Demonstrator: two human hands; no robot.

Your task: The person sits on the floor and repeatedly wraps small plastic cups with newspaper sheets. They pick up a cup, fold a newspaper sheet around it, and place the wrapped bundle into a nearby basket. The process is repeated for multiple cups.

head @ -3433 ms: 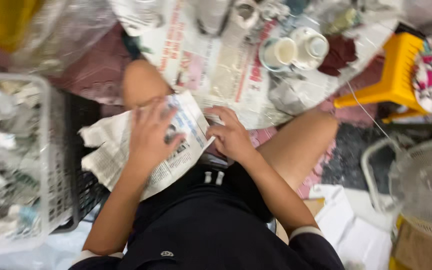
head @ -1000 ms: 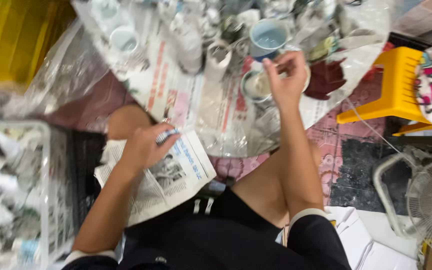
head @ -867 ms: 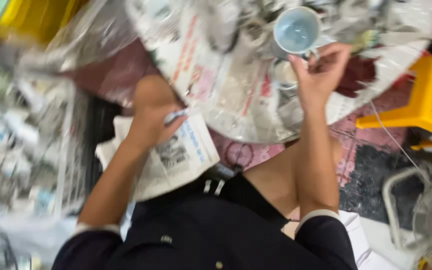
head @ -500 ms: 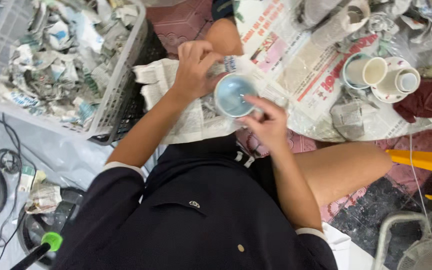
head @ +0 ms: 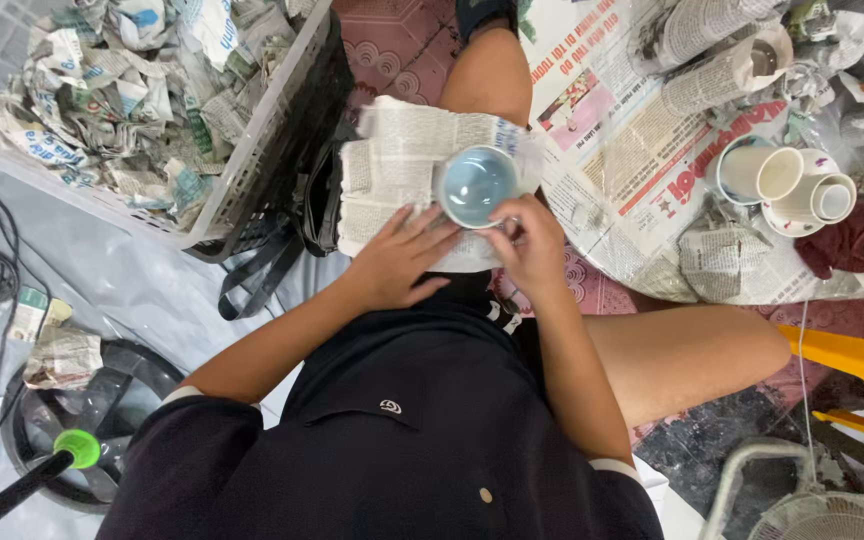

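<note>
A pale blue ceramic cup [head: 476, 185] stands mouth-up on a folded sheet of newspaper [head: 397, 160] spread across my lap. My right hand [head: 524, 238] grips the cup at its near rim and side. My left hand [head: 398, 257] lies flat on the newspaper just left of the cup, fingers spread, pinning the sheet down. Both forearms reach forward from dark short sleeves.
A white plastic crate [head: 242, 170] full of crumpled newspaper bundles sits at the upper left. Newspaper on the floor at the right carries stacked white cups [head: 787, 185], wrapped bundles [head: 722, 75] and a dark red cloth [head: 847, 245]. A yellow stool [head: 862, 365] and a fan [head: 822, 515] stand at the right.
My right hand reached out to the cups on the floor, picked up the pale blue cup and brought it onto the newspaper in my lap. My left hand stayed on the sheet.
</note>
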